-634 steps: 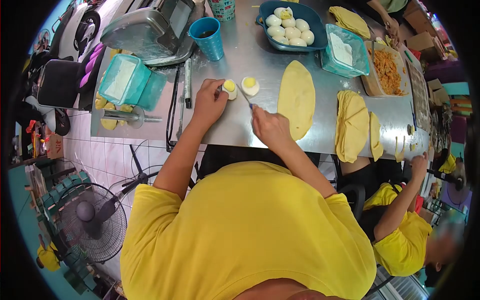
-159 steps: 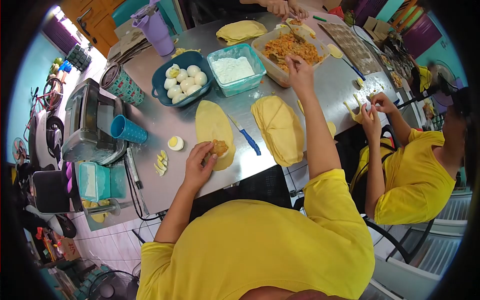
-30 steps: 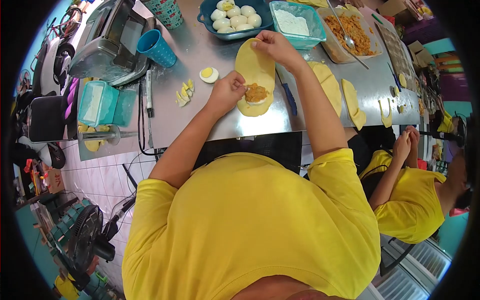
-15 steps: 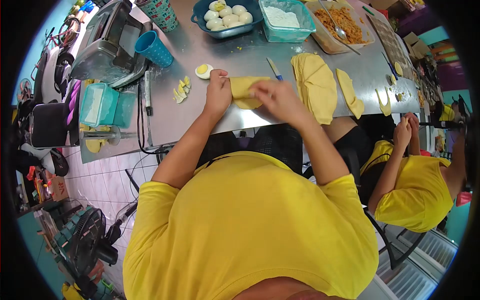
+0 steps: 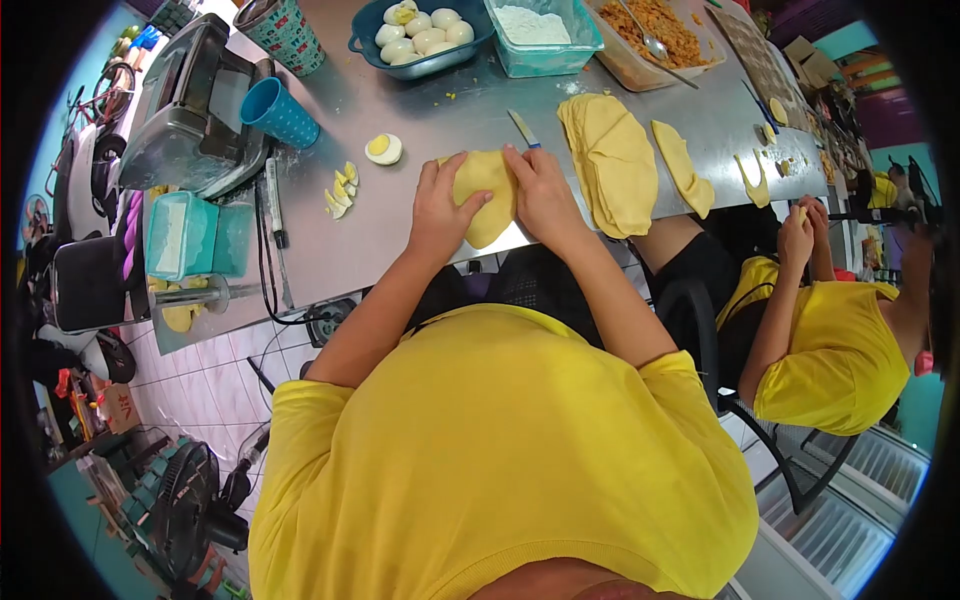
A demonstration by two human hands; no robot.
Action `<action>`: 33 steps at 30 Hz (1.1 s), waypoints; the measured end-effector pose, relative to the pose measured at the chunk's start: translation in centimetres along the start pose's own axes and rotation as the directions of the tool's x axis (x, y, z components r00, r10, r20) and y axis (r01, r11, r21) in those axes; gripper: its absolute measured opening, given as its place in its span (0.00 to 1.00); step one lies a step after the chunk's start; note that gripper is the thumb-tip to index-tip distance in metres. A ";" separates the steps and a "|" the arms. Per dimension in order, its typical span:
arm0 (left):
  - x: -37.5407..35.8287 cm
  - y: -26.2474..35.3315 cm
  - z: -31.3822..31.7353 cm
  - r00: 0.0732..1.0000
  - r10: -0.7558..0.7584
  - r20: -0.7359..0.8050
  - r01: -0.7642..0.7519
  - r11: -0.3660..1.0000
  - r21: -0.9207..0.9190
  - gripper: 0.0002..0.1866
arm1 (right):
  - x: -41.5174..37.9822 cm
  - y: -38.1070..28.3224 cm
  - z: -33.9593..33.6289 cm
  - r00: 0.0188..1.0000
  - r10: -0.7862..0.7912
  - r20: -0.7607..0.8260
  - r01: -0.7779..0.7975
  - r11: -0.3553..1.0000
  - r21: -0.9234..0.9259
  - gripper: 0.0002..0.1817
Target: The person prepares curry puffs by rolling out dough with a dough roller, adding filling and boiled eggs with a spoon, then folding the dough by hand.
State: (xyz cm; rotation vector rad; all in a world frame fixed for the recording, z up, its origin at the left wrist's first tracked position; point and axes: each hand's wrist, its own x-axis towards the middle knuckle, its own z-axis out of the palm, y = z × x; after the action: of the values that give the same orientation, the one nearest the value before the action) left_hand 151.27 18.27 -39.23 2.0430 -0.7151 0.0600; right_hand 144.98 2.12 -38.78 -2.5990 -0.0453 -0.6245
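A flat yellow dough sheet [image 5: 486, 215] is held between my two hands near the table's front edge. My left hand [image 5: 440, 208] grips its left side, thumb lying across the top. On its right edge are the fingers of my right hand [image 5: 545, 198], pinching it. Just beyond the right hand lies a small knife [image 5: 522, 128], its blue handle partly hidden. A halved boiled egg [image 5: 383, 149] with the yolk facing up rests to the left, near several egg wedges [image 5: 342, 190]. To the right is a stack of dough sheets [image 5: 608, 165].
At the back stand a blue bowl of boiled eggs [image 5: 422, 66], a flour tub [image 5: 545, 60] and a container of orange filling [image 5: 665, 45]. A blue cup [image 5: 280, 113] and a metal machine [image 5: 190, 110] are at left. Another person's hands [image 5: 800, 232] work at right.
My right hand has come down onto the dough's right edge, and the sheet now hangs more upright and spread between both hands. The view has shifted slightly right.
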 end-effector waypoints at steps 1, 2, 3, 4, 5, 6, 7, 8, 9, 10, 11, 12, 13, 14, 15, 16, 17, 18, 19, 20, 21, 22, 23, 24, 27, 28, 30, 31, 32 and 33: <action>0.0 0.0 0.0 1.000 0.001 -0.007 -0.001 1.000 0.000 0.30 | 0.4 0.3 0.2 0.998 -0.043 0.034 0.045 0.997 -0.065 0.22; 0.0 -0.1 0.1 1.000 0.001 -0.014 -0.001 1.000 0.000 0.30 | 0.5 0.4 0.4 0.998 -0.041 0.036 0.044 0.997 -0.065 0.22; 0.1 -0.1 0.1 1.000 -0.002 -0.012 0.002 1.000 -0.002 0.30 | 0.7 0.4 0.4 0.995 -0.059 0.075 0.070 0.984 -0.162 0.22; 0.2 -0.1 0.1 1.000 0.003 -0.019 -0.003 1.000 0.005 0.30 | 0.7 0.3 0.4 0.991 -0.071 0.118 0.099 0.962 -0.254 0.22; 0.0 -0.1 0.1 1.000 0.006 -0.019 -0.006 1.000 0.013 0.30 | 0.7 0.1 0.2 0.990 -0.062 0.125 0.092 0.964 -0.251 0.22; -0.2 -0.2 0.2 1.000 0.003 -0.010 -0.003 1.000 0.011 0.30 | 1.0 -0.1 -0.1 0.988 -0.060 0.141 0.098 0.955 -0.281 0.21; -0.2 -0.3 0.2 1.000 0.003 -0.011 -0.003 1.000 -0.004 0.30 | 1.1 -0.2 -0.3 0.986 -0.061 0.153 0.107 0.943 -0.314 0.21; 0.0 -0.3 0.3 1.000 0.006 -0.018 -0.006 1.000 -0.019 0.30 | 1.0 -0.1 -0.5 0.987 -0.061 0.150 0.107 0.942 -0.319 0.21; 0.0 -0.4 0.3 1.000 0.011 -0.026 -0.011 1.000 -0.021 0.30 | 0.8 0.2 -0.6 0.986 -0.050 0.160 0.094 0.955 -0.282 0.21; 0.0 -0.4 0.4 0.998 0.033 -0.044 -0.034 0.999 -0.009 0.30 | 0.9 0.3 -0.5 0.984 -0.046 0.172 0.087 0.966 -0.242 0.21; 0.0 -0.4 0.3 0.997 0.051 -0.063 -0.051 0.999 0.003 0.31 | 0.6 0.0 -0.3 0.983 -0.059 0.176 0.101 0.965 -0.243 0.21; 0.1 -0.5 0.3 0.997 0.044 -0.069 -0.044 0.999 0.002 0.31 | -0.2 -0.6 -0.1 0.986 -0.083 0.143 0.122 0.950 -0.289 0.21; 0.2 -0.6 0.3 0.997 0.041 -0.064 -0.041 0.999 0.000 0.31 | -0.7 -1.0 0.0 0.988 -0.104 0.111 0.135 0.932 -0.335 0.20; 0.0 -0.6 0.4 0.998 0.037 -0.050 -0.037 0.999 -0.003 0.31 | -0.9 -1.2 0.2 0.988 -0.096 0.119 0.130 0.934 -0.332 0.20; -0.2 -0.5 0.3 0.999 0.031 -0.036 -0.031 0.999 -0.004 0.31 | -1.0 -1.7 0.2 0.989 -0.094 0.116 0.133 0.910 -0.393 0.20; -0.1 -0.4 0.1 0.999 0.027 -0.019 -0.027 1.000 -0.008 0.32 | -0.8 -1.9 0.2 0.990 -0.092 0.104 0.130 0.882 -0.454 0.19; 0.0 -0.4 -0.1 1.000 0.029 -0.002 -0.029 1.000 -0.009 0.32 | -0.6 -2.0 0.0 0.989 -0.055 0.134 0.106 0.903 -0.417 0.18; 0.0 -0.4 -0.5 0.999 0.044 0.009 -0.044 0.999 -0.004 0.32 | -0.6 -1.7 -0.2 0.992 -0.045 0.117 0.091 0.904 -0.418 0.18; -0.1 -0.5 -0.8 0.999 0.016 0.029 -0.014 0.998 -0.058 0.30 | -0.6 -1.2 -0.5 0.992 -0.032 0.122 0.069 0.946 -0.318 0.17; -0.1 -0.7 -1.1 0.999 -0.016 0.043 0.020 0.994 -0.111 0.28 | -0.4 -0.9 -0.7 0.991 -0.029 0.131 0.057 0.976 -0.212 0.17; -0.2 -1.4 -0.9 0.999 -0.014 0.032 0.017 0.994 -0.104 0.28 | -0.5 -1.1 -0.7 0.991 -0.041 0.127 0.068 0.976 -0.208 0.17; -0.6 -2.1 -0.6 0.997 -0.080 0.011 0.079 0.943 -0.324 0.26 | -1.2 -1.7 -0.6 0.993 -0.044 0.114 0.065 0.979 -0.195 0.17; -0.9 -2.9 -0.3 0.989 -0.150 0.004 0.129 0.839 -0.529 0.23 | -2.1 -2.3 -0.4 0.994 -0.044 0.104 0.063 0.981 -0.182 0.17; -0.8 -2.7 -0.6 0.987 -0.159 -0.002 0.134 0.840 -0.526 0.23 | -2.5 -2.6 -0.3 0.995 -0.041 0.096 0.057 0.984 -0.170 0.17; -0.9 -2.4 -1.0 0.972 -0.227 0.056 0.217 0.789 -0.575 0.21 | -2.2 -2.6 -0.6 0.993 -0.007 0.115 0.022 0.992 -0.124 0.17; -0.8 -2.5 -1.1 0.970 -0.235 0.064 0.234 0.832 -0.503 0.21 | -2.2 -2.6 -0.7 0.993 0.010 0.118 0.003 0.994 -0.107 0.18; -0.2 -1.9 -1.6 0.972 -0.227 0.060 0.231 0.873 -0.430 0.20 | -1.9 -2.6 -0.6 0.995 -0.023 0.095 0.025 1.000 -0.018 0.19; -0.2 -1.1 -2.1 0.974 -0.217 0.063 0.226 0.923 -0.312 0.20 | -1.5 -2.7 -0.6 0.995 -0.055 0.077 0.049 0.996 0.076 0.19; -0.3 -0.8 -2.3 0.974 -0.214 0.069 0.223 0.956 -0.188 0.19 | -1.4 -3.4 -0.2 0.995 -0.061 0.079 0.055 0.996 0.075 0.19; -0.4 -0.8 -2.4 0.974 -0.217 0.064 0.225 0.956 -0.189 0.19 | -1.4 -4.8 0.2 0.993 -0.089 0.074 0.090 0.996 -0.009 0.20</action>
State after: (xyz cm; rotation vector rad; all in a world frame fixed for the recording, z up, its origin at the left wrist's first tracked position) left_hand 151.91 20.62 -38.63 1.9269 -0.4930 -0.1767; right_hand 143.17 6.63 -37.45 -2.6432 -0.1833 -0.5612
